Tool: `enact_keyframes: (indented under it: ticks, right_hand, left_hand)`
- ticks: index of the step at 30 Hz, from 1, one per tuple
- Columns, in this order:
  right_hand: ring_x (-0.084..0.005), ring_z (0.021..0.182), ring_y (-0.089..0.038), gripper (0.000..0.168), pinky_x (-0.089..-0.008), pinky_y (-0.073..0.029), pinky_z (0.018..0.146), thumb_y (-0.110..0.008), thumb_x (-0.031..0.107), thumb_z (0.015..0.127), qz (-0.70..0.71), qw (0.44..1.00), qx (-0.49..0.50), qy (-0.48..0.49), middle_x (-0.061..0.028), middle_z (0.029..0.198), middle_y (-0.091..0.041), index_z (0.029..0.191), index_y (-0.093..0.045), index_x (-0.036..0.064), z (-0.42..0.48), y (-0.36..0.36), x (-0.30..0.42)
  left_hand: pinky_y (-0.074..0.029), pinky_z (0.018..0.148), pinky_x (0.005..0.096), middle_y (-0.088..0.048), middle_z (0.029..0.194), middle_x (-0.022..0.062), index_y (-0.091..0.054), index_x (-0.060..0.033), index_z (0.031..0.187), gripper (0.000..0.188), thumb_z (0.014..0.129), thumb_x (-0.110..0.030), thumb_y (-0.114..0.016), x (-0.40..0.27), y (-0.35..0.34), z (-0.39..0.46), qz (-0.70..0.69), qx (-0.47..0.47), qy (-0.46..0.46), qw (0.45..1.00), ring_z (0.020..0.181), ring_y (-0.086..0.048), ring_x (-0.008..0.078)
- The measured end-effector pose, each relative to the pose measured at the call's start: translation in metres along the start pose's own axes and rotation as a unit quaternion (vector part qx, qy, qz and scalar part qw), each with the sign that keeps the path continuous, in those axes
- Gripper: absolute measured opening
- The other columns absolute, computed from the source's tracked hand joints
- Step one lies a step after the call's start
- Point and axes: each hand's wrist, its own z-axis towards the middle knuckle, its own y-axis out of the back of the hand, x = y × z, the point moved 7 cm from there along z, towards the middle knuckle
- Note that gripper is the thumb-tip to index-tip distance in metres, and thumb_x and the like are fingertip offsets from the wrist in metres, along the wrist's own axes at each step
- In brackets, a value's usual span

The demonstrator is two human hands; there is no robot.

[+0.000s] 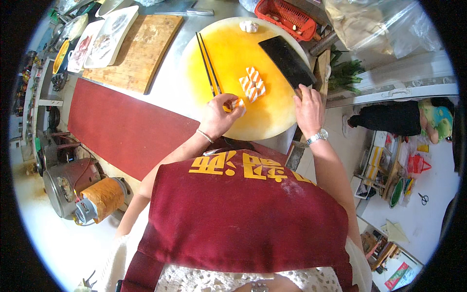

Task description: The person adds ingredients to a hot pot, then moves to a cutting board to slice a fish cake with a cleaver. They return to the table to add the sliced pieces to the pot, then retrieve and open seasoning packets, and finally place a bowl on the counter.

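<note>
My left hand (222,114) pinches an orange-and-white striped food piece (239,105) between thumb and fingers, over the near part of a round cutting board (255,126). Several like striped pieces (252,84) lie clustered at the board's middle. Just beyond this hand rests a pair of long dark chopsticks (207,62), their near ends by my knuckles. My right hand (309,109) has its fingers around the handle of a dark-bladed cleaver (286,60). The blade lies flat along the board's right side. A garlic bulb (249,26) sits at the far edge.
Left of the board, a wooden cutting board (146,51) partly carries white trays (113,40). A knife (199,12) lies behind. A red plastic basket (288,18) stands at the back right, near leafy greens (346,73). Another person (390,116) is at the far right.
</note>
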Motion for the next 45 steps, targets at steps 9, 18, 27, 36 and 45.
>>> enact_keyframes:
  ticks: [9,18,27,36,45]
  right_hand:
    - [-0.0354,0.122,-0.039,0.054,-0.0431,-0.031,0.105,-0.061,0.001,0.074,0.162,0.977,0.074,0.117,-0.0178,0.127,-0.047,0.126,-0.047,-0.001,0.032,-0.015,0.052]
    - [-0.034,0.126,-0.038,0.068,-0.0363,-0.032,0.107,-0.067,0.0,0.069,0.214,0.899,0.288,0.25,-0.0166,0.135,-0.041,0.132,-0.041,0.001,0.075,-0.059,0.094]
    - [-0.035,0.097,-0.054,0.037,-0.0361,-0.046,0.086,-0.063,-0.007,0.067,0.241,0.946,0.197,0.087,-0.0176,0.103,-0.05,0.101,-0.051,0.0,0.048,-0.058,0.073]
    - [-0.0399,0.097,-0.054,0.034,-0.042,-0.045,0.086,-0.055,-0.009,0.068,0.263,0.955,0.11,-0.078,-0.0227,0.104,-0.055,0.101,-0.052,-0.003,0.022,-0.06,0.076]
    - [-0.0237,0.099,-0.058,0.046,-0.03,-0.046,0.086,-0.057,-0.012,0.07,0.409,0.866,0.178,-0.226,-0.0165,0.108,-0.059,0.115,-0.053,-0.004,0.011,-0.073,0.078]
  left_hand:
    - [-0.051,0.068,0.0257,-0.065,0.087,0.0122,-0.06,0.0082,0.107,0.034,0.081,-0.014,-0.066,0.005,0.006,-0.003,-0.217,0.029,0.192,0.957,0.076,-0.062,0.0139]
    - [-0.051,0.072,0.0251,-0.065,0.091,0.0103,-0.057,0.0073,0.112,0.036,0.082,-0.011,-0.065,0.007,0.019,-0.014,-0.31,0.038,0.18,0.933,0.079,-0.063,0.0151]
    - [-0.05,0.075,0.032,-0.064,0.081,0.0167,-0.057,0.0061,0.113,0.052,0.071,-0.018,-0.073,-0.018,0.007,0.023,0.01,0.002,0.063,0.998,0.078,-0.064,0.0252]
    - [-0.044,0.091,0.0424,-0.056,0.106,0.024,-0.051,0.0041,0.114,0.051,0.074,-0.022,-0.069,-0.018,-0.035,0.051,0.197,0.039,-0.056,0.978,0.107,-0.049,0.037]
    - [-0.048,0.083,0.0422,-0.063,0.098,0.0204,-0.051,-0.0024,0.108,0.046,0.069,-0.012,-0.074,-0.026,-0.02,0.046,0.083,0.069,-0.093,0.99,0.094,-0.06,0.0378]
